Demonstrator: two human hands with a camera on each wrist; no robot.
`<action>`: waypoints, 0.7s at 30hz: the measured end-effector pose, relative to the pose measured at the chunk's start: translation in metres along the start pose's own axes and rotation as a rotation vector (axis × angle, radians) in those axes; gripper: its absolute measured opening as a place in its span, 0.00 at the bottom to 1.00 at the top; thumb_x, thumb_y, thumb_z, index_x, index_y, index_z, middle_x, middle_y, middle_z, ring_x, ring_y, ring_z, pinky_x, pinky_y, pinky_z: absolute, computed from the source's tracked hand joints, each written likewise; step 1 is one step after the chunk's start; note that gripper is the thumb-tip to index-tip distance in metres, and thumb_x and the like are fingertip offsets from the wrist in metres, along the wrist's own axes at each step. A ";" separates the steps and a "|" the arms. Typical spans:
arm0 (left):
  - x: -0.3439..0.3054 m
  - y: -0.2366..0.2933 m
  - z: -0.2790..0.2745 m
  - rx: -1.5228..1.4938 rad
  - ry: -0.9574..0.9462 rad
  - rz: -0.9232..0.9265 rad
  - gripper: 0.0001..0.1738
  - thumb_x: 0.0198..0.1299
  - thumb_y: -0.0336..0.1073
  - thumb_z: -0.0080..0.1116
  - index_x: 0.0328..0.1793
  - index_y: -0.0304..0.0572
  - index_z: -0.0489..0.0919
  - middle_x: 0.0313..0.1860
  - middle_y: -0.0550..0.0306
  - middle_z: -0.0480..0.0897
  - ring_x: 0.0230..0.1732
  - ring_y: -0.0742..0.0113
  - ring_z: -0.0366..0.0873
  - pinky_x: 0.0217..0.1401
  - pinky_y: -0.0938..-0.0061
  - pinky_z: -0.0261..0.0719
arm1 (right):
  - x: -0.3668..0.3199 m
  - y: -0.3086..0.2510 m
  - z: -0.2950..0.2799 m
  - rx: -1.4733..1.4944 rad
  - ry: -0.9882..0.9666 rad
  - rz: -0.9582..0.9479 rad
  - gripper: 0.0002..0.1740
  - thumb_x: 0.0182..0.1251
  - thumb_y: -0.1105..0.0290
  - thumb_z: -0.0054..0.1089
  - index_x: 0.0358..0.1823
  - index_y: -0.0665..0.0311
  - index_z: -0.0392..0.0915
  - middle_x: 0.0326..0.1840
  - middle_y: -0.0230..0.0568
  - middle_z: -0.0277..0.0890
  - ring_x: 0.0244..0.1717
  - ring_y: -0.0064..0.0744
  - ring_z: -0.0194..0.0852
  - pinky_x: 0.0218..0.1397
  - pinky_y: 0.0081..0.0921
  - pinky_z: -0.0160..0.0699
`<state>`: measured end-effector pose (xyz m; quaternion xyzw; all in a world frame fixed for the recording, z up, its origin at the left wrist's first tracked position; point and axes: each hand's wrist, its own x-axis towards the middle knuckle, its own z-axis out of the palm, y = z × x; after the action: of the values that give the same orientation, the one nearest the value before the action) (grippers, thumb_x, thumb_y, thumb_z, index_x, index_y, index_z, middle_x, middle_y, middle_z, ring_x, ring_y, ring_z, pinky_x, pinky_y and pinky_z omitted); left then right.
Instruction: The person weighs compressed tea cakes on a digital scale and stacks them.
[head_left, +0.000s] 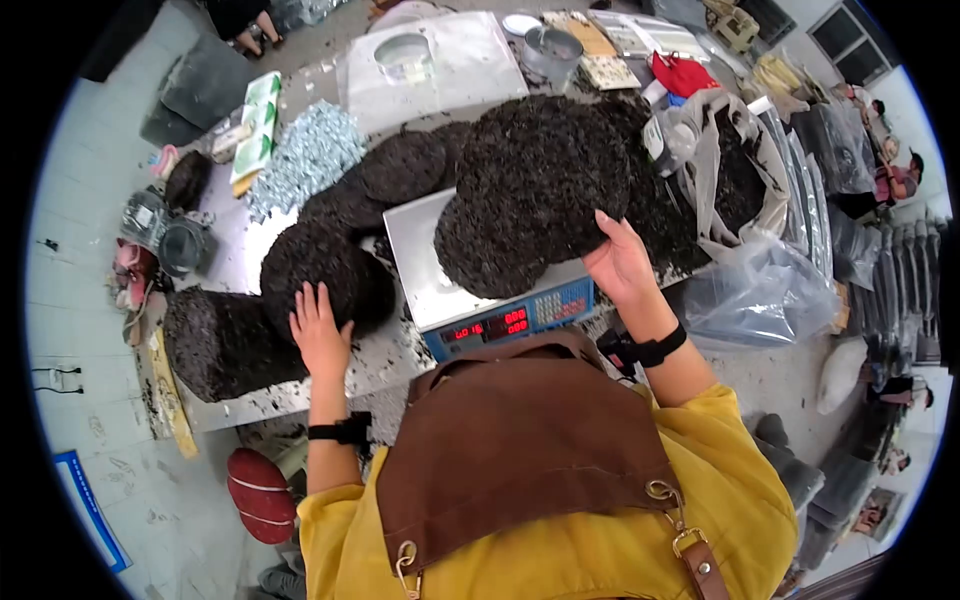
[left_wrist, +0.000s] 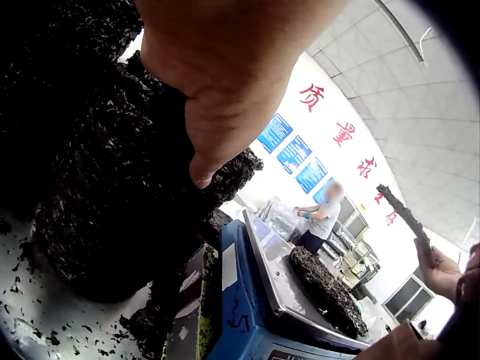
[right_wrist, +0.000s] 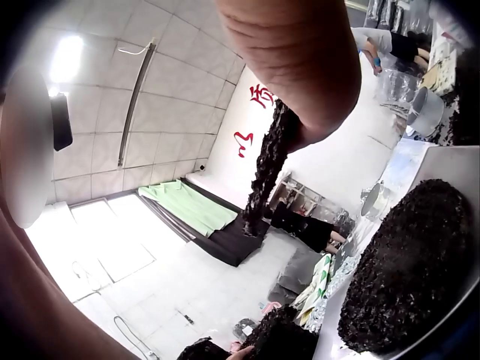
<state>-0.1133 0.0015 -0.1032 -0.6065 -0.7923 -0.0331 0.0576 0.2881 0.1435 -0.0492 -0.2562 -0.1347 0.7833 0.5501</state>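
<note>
My right hand (head_left: 617,262) pinches the near right edge of a large dark round cake (head_left: 545,165) of pressed dry flakes, with the thumb on its upper face. It is held up over the scale (head_left: 420,270); the left wrist view shows this raised cake (left_wrist: 405,214) edge-on. A second dark cake (head_left: 487,255) lies on the metal pan, partly hidden beneath it. My left hand (head_left: 322,335) rests with fingers extended on another dark cake (head_left: 310,265), atop a pile left of the scale. In the left wrist view its thumb (left_wrist: 206,161) lies against the flaky edge.
More dark cakes (head_left: 225,345) lie along the table's left side and behind the scale. Small silvery packets (head_left: 310,155) are heaped further back. An open plastic bag (head_left: 735,180) of dark flakes stands right. Another person (left_wrist: 322,217) works across the room.
</note>
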 end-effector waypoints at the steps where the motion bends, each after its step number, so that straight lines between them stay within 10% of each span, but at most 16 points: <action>1: 0.001 0.000 0.000 -0.007 0.005 0.004 0.48 0.44 0.38 0.70 0.72 0.46 0.58 0.74 0.49 0.56 0.74 0.51 0.52 0.72 0.53 0.52 | -0.001 0.001 0.001 -0.087 0.053 -0.070 0.17 0.68 0.77 0.47 0.58 0.65 0.67 0.60 0.42 0.71 0.60 0.38 0.69 0.65 0.39 0.68; 6: -0.001 -0.001 -0.002 -0.002 0.028 0.012 0.47 0.47 0.37 0.68 0.73 0.48 0.56 0.74 0.51 0.56 0.74 0.53 0.52 0.72 0.55 0.51 | -0.007 0.010 0.016 -0.683 0.068 -0.469 0.18 0.64 0.81 0.51 0.56 0.68 0.69 0.55 0.42 0.74 0.57 0.30 0.71 0.61 0.27 0.70; 9: -0.001 0.000 -0.003 0.006 0.001 -0.019 0.46 0.48 0.38 0.67 0.73 0.51 0.56 0.74 0.52 0.56 0.74 0.55 0.52 0.73 0.55 0.51 | -0.009 0.020 0.032 -1.687 -0.257 -0.939 0.23 0.56 0.82 0.54 0.55 0.64 0.74 0.60 0.42 0.72 0.63 0.40 0.67 0.68 0.34 0.62; 12: 0.000 0.000 -0.002 0.037 -0.031 -0.025 0.47 0.49 0.41 0.67 0.74 0.51 0.54 0.75 0.53 0.54 0.75 0.55 0.51 0.73 0.55 0.50 | -0.002 0.053 -0.005 -2.316 -0.644 -0.609 0.33 0.53 0.69 0.64 0.64 0.57 0.65 0.69 0.42 0.60 0.72 0.42 0.52 0.74 0.47 0.47; 14: 0.001 -0.004 -0.004 -0.006 -0.021 -0.014 0.47 0.48 0.43 0.68 0.74 0.50 0.55 0.75 0.51 0.55 0.75 0.54 0.51 0.73 0.54 0.50 | -0.008 0.056 -0.016 -2.286 -0.738 -0.385 0.39 0.51 0.63 0.67 0.66 0.56 0.62 0.72 0.42 0.54 0.74 0.42 0.47 0.75 0.48 0.42; 21: 0.014 0.016 -0.041 -0.114 0.213 0.056 0.44 0.51 0.47 0.64 0.73 0.47 0.58 0.73 0.48 0.57 0.74 0.50 0.51 0.72 0.55 0.52 | 0.010 -0.032 -0.021 -1.948 -0.253 -0.673 0.31 0.55 0.70 0.64 0.62 0.62 0.67 0.68 0.46 0.61 0.69 0.45 0.57 0.71 0.36 0.55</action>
<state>-0.0997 0.0143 -0.0611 -0.6238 -0.7611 -0.1407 0.1081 0.3219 0.1625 -0.0533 -0.4549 -0.8307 0.1619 0.2770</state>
